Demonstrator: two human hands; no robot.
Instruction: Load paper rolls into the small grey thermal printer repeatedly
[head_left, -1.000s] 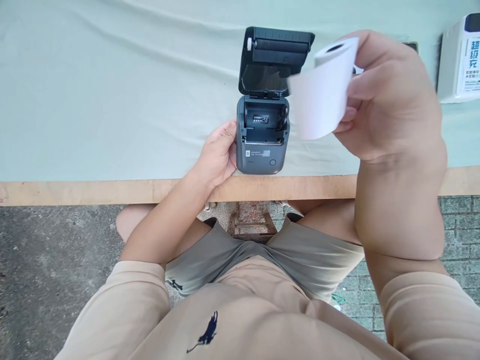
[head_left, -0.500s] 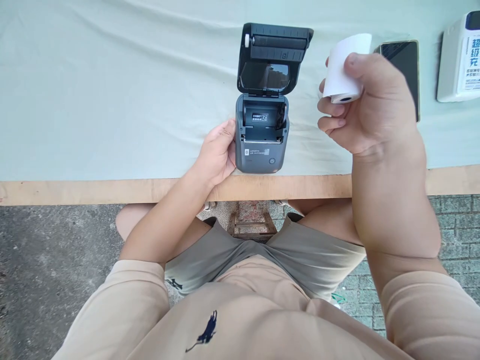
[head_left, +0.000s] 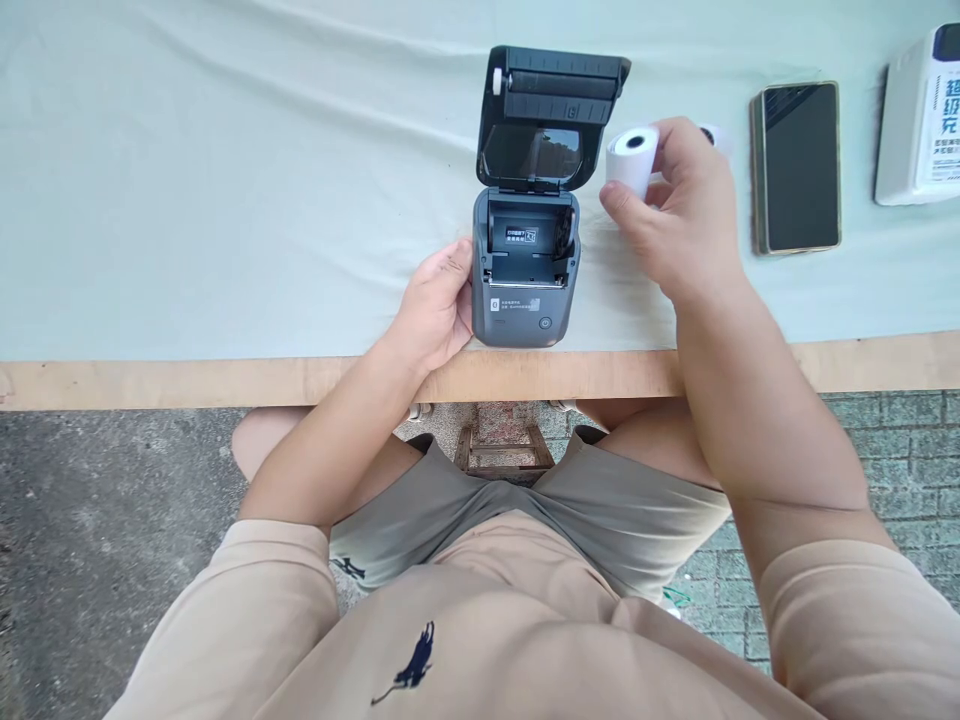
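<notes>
A dark grey portable label printer [head_left: 517, 325] lies near the table's front edge, its lid [head_left: 551, 110] swung up and its paper bay [head_left: 517, 255] holding no roll. My left hand [head_left: 439, 305] grips the printer's left side, with some fingers hidden beneath it. Just right of the raised lid, my right hand [head_left: 682, 210] holds a white paper roll [head_left: 630, 165] between thumb and fingers, its dark core facing up. Behind that hand a second white paper roll [head_left: 720, 140] shows in part.
A dark-screened smartphone [head_left: 796, 165] lies right of my right hand. Farther right stands a white box-shaped device [head_left: 911, 130] with blue print. Pale cloth [head_left: 225, 220] covers the table, and a bare wooden edge [head_left: 150, 385] runs along its front.
My right hand has moved left toward the printer and turned the paper roll, so its core now faces up. The second roll and the whole phone have come into view. My left hand stays put.
</notes>
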